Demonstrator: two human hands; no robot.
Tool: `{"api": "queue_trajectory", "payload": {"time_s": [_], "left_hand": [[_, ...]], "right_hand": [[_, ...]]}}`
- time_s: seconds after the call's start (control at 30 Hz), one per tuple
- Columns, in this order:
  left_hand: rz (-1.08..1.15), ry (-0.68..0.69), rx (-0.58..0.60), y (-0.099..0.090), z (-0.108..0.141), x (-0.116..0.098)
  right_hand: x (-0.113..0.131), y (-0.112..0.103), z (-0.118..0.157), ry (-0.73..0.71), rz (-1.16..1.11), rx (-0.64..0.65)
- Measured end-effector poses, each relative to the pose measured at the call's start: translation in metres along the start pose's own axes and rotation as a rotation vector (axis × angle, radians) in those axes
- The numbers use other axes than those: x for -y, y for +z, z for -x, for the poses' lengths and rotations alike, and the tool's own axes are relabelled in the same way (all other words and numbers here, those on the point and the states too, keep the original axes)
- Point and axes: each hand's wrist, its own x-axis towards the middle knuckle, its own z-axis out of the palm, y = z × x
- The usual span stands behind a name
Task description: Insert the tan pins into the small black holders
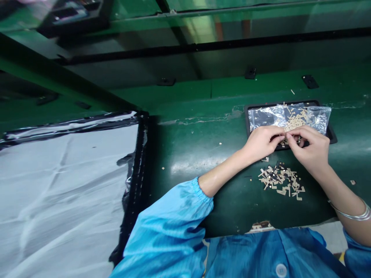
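Observation:
My left hand (pixel 265 141) and my right hand (pixel 310 147) meet fingertip to fingertip over the near side of a black tray (pixel 333 138). Both have thumb and forefinger pinched together; whatever is between them is too small to make out. Under and behind the fingers, a clear plastic bag (pixel 266 116) lies in the tray, with many small cream-coloured pieces (pixel 297 119) on or in it. Nearer to me, a loose pile of small cream and dark pieces (pixel 282 179) is spread on the green table (pixel 185 154).
A white-covered surface (pixel 72 193) with a black taped edge lies at the left. Small black parts (pixel 310 81) sit along the back, and a dark box (pixel 77 17) is at the upper left. Some stray bits dot the table.

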Motion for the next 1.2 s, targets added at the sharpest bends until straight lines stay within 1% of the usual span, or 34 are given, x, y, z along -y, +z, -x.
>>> {"api": "queue_trajectory", "payload": {"time_s": [0.13, 0.23, 0.3, 0.37, 0.4, 0.53, 0.67, 0.77, 0.9, 0.97, 1.07, 1.13, 1.2], "left_hand": [[0.192, -0.053, 0.029, -0.004, -0.002, -0.002], [0.360, -0.102, -0.017, -0.006, -0.002, -0.002], [0.412, -0.139, -0.060, -0.005, -0.003, -0.001], [0.402, -0.164, -0.081, -0.004, -0.003, 0.000], [0.381, -0.171, -0.085, -0.004, -0.002, 0.000], [0.283, -0.167, -0.054, -0.003, -0.002, -0.002], [0.188, -0.120, -0.021, -0.002, -0.002, -0.003], [0.114, -0.090, -0.017, -0.001, -0.002, -0.001], [0.082, -0.076, -0.021, 0.000, -0.001, 0.001], [0.091, -0.081, -0.019, 0.000, 0.000, 0.001], [0.159, -0.091, -0.019, -0.001, -0.001, 0.000], [0.254, -0.116, -0.017, -0.003, -0.002, 0.000], [0.385, -0.153, 0.001, -0.005, -0.003, 0.002]], "right_hand": [[0.000, -0.001, -0.001, -0.022, 0.037, -0.043], [-0.008, -0.003, -0.002, 0.039, 0.080, -0.091], [-0.015, -0.005, -0.003, 0.098, 0.115, -0.121], [-0.019, -0.007, -0.004, 0.112, 0.134, -0.137], [-0.019, -0.007, -0.004, 0.090, 0.134, -0.140], [-0.009, -0.005, -0.002, -0.074, 0.128, -0.100], [-0.002, -0.003, 0.001, -0.163, 0.149, -0.050], [-0.003, -0.002, 0.002, -0.183, 0.152, -0.052], [-0.002, -0.001, 0.004, -0.179, 0.207, -0.040], [0.000, 0.000, 0.003, -0.182, 0.231, -0.050], [0.000, -0.002, 0.001, -0.168, 0.211, -0.104], [-0.005, -0.003, -0.001, -0.123, 0.198, -0.126], [-0.012, -0.004, -0.003, -0.064, 0.219, -0.112]]}}
